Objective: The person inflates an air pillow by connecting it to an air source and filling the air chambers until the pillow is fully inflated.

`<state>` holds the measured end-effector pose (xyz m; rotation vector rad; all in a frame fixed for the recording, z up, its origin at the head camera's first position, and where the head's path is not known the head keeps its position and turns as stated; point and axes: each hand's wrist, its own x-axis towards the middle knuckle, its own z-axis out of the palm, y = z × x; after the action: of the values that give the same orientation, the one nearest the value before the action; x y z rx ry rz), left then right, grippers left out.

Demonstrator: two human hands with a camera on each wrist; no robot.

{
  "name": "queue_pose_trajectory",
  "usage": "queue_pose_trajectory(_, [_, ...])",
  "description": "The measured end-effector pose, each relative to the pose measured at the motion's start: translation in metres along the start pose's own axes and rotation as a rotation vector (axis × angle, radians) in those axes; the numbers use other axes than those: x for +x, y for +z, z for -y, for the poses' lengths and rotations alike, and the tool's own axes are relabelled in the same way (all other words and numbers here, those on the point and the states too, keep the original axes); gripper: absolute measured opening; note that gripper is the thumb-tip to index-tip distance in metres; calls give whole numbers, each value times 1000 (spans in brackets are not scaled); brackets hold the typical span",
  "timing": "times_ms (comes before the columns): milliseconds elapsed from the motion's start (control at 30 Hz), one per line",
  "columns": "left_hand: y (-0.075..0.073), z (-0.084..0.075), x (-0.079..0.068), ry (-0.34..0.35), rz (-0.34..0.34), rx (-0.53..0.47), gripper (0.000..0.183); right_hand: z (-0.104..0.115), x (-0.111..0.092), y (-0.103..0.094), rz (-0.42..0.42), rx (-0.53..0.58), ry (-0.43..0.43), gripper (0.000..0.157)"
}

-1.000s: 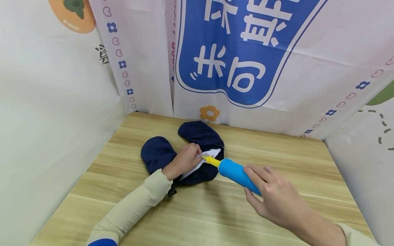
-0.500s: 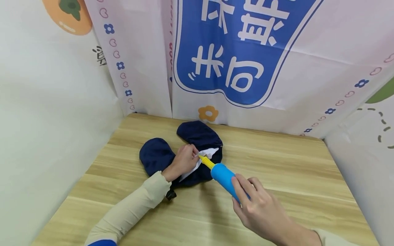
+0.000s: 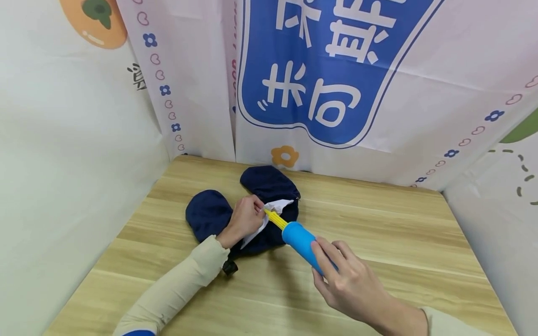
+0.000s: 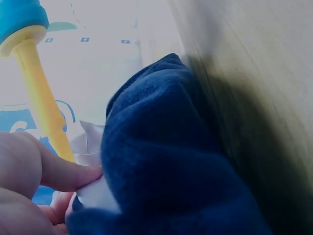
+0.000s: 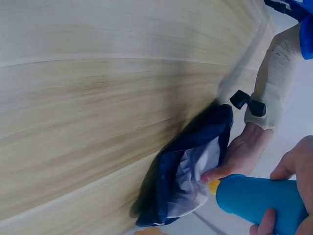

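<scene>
A navy U-shaped neck pillow (image 3: 269, 182) lies on the table with its cover open and a white inner layer (image 3: 279, 205) showing. My left hand (image 3: 244, 217) pinches this white layer at the opening; in the left wrist view, thumb and fingertips close on it beside the navy cloth (image 4: 156, 142). A blue hand pump (image 3: 300, 239) is gripped by my right hand (image 3: 353, 284) and slants down to the left. Its yellow nozzle (image 3: 276, 218) points at my left fingertips, its tip right at them. The spot where it meets the white layer is hidden behind the fingers.
The wooden table (image 3: 378, 224) is enclosed by white printed cloth walls (image 3: 201, 93) at the back and both sides. A small black buckle (image 3: 230, 268) sticks out from the pillow near the left wrist.
My right hand has brought the pump left and tilted it more steeply, so its nozzle tip moved closer to my left fingers. Left hand and pillow have shifted slightly left.
</scene>
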<state>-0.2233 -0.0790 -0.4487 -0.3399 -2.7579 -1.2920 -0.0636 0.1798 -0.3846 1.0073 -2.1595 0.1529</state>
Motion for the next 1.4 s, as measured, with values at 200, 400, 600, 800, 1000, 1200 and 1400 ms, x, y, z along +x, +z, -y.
queue_pose_trajectory(200, [0,4,-2,-153,-2,-110,12,-3,-7,7,-6,88,38,46])
queue_pose_trajectory(400, [2,8,-6,-229,-56,-163,16,-6,-15,14,-15,177,119,48])
queue_pose_trajectory(600, [1,9,-9,-214,-131,-128,13,-8,-18,25,-41,243,220,47])
queue_pose_trajectory(800, [1,10,-8,-126,-218,-32,9,-6,-20,36,-77,341,322,44])
queue_pose_trajectory(1000, [0,10,-7,-58,-254,30,9,-1,-18,44,-92,347,351,47])
queue_pose_trajectory(1200, [-2,14,0,8,-254,77,10,4,-21,52,-42,406,465,54])
queue_pose_trajectory(1400, [-19,18,9,128,-77,198,7,-2,-19,54,106,649,786,48])
